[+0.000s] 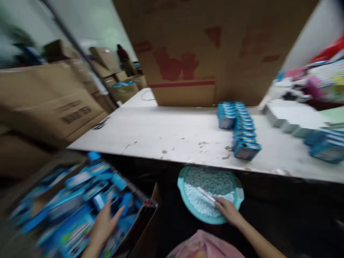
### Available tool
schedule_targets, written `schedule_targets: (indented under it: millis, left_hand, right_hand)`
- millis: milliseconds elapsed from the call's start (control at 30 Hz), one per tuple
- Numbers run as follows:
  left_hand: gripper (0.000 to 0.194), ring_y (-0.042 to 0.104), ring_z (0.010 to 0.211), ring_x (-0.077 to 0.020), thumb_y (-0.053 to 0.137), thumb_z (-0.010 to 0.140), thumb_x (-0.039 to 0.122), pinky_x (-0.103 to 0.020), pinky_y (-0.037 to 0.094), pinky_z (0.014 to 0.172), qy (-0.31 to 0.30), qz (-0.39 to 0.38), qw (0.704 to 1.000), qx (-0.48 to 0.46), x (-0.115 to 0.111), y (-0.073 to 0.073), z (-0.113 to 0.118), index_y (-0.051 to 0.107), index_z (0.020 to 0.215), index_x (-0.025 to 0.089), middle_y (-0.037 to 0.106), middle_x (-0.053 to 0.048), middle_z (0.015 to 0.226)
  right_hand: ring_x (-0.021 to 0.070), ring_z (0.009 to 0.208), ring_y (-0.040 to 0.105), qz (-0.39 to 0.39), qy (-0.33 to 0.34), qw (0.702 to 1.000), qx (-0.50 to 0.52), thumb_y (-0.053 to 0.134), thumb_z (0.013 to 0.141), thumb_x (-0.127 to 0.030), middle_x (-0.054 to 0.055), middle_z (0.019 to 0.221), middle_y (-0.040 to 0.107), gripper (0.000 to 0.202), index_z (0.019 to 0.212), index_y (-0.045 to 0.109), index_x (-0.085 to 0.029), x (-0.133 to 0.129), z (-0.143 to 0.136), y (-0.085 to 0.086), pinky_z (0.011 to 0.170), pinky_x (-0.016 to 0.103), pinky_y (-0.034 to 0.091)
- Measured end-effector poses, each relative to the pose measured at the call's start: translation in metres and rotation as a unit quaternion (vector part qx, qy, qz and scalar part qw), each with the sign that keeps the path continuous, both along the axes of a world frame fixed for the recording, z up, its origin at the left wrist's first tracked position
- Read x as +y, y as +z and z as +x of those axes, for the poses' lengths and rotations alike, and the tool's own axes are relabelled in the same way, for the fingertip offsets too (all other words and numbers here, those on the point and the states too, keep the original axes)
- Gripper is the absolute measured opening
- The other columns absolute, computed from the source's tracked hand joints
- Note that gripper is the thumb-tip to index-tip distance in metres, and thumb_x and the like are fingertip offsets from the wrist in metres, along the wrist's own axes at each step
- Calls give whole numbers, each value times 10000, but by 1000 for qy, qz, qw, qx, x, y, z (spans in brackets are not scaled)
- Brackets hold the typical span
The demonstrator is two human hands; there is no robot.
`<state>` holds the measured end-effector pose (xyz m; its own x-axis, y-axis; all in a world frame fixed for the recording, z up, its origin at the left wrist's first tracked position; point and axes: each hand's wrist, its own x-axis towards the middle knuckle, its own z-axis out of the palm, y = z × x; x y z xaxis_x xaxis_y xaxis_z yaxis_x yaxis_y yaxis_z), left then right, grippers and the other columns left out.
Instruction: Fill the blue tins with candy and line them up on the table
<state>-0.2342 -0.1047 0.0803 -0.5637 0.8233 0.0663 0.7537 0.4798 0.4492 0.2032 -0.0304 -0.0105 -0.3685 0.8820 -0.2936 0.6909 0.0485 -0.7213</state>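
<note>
My left hand (103,224) is over a cardboard box filled with blue printed packages (76,229). Its thumb and fingers are spread, and blur hides whether the fingertips touch a package. In my right hand (228,211) is a thin white strip (206,194), pinched at one end and slanting over a turquoise basin (197,214). Small pale pellets (209,182) fill the basin, which stands just below the table's front edge.
On the white table (129,132), rows of small blue boxes (243,132) stand right of centre. A large cardboard sheet (188,53) rises behind them. White stacked pieces (298,114) and more blue boxes (328,145) are at right. Big cartons (53,100) fill the left.
</note>
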Motion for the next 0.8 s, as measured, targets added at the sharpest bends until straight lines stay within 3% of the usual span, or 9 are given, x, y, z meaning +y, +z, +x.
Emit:
schedule_targets:
  millis: [67, 167, 233, 333, 400, 467, 567, 667, 800]
  left_hand:
    - [565, 478, 1093, -259, 440, 660, 529, -392, 371, 938, -60, -65, 996, 8, -20, 1, 5, 467, 1091, 165, 555, -80, 1151]
    - [499, 486, 1079, -223, 373, 749, 460, -349, 360, 933, -59, -56, 995, 63, -31, 9, 9, 473, 1114, 136, 538, -110, 1159]
    - [548, 448, 1107, -256, 421, 732, 471, -403, 319, 949, -20, -68, 989, 129, -38, 16, 7, 444, 1152, 120, 512, -136, 1177]
    - [646, 348, 1172, -328, 525, 655, 496, -529, 249, 941, 27, -158, 975, 156, -56, 22, 0, 436, 1161, 106, 467, -175, 1215]
    - [618, 295, 1207, -328, 542, 643, 491, -558, 212, 945, 5, -199, 971, 133, -68, 22, -4, 454, 1151, 150, 454, -152, 1240]
    - [585, 268, 1229, -302, 518, 670, 483, -521, 202, 971, -18, -176, 976, 128, -78, 19, -6, 442, 1169, 188, 420, -121, 1278]
    - [602, 224, 1251, -295, 408, 742, 485, -462, 226, 980, 79, -85, 979, 169, -85, 15, -12, 355, 1239, 148, 291, -150, 1353]
    - [724, 270, 1218, -338, 394, 724, 523, -481, 247, 953, 214, -85, 963, 139, -89, 13, -31, 282, 1264, 55, 320, -228, 1304]
    - [775, 462, 1059, -309, 554, 566, 538, -436, 353, 888, 196, -98, 976, 1, -98, 13, -63, 418, 1161, 60, 503, -181, 1116]
  right_hand:
    - [225, 1016, 519, -3, -29, 999, -18, 303, 773, -419, 114, 1089, 586, 486, 1053, 585, -141, 4, 0, -19, 892, 330, 360]
    - [238, 1024, 518, 4, -10, 1000, -29, 326, 748, -492, 82, 1085, 594, 501, 1029, 602, -182, 9, 3, -35, 897, 337, 368]
    - [243, 1028, 516, 9, 17, 999, -36, 338, 735, -521, 77, 1084, 596, 520, 1021, 608, -181, 8, 6, -36, 897, 334, 372]
    - [241, 1029, 516, 11, 32, 998, -57, 324, 732, -532, 87, 1093, 589, 548, 1027, 605, -165, 4, 8, -31, 889, 323, 381]
    - [237, 1026, 519, 9, 33, 997, -76, 316, 732, -540, 85, 1092, 590, 553, 1031, 601, -172, 3, 7, -29, 879, 321, 387]
    - [239, 1027, 518, 11, 33, 995, -94, 309, 734, -549, 74, 1095, 589, 546, 1031, 600, -194, 3, 5, -29, 876, 329, 389]
    - [246, 1024, 520, 14, 31, 993, -112, 302, 735, -558, 56, 1096, 590, 530, 1022, 601, -228, 4, 4, -32, 870, 344, 392]
    - [252, 1011, 529, 9, 33, 992, -124, 299, 730, -562, 50, 1080, 599, 534, 1026, 600, -236, 5, 5, -35, 854, 350, 403]
    - [256, 1016, 525, 0, 45, 988, -149, 276, 731, -578, 59, 1094, 591, 587, 1073, 578, -210, 5, 6, -36, 844, 347, 408]
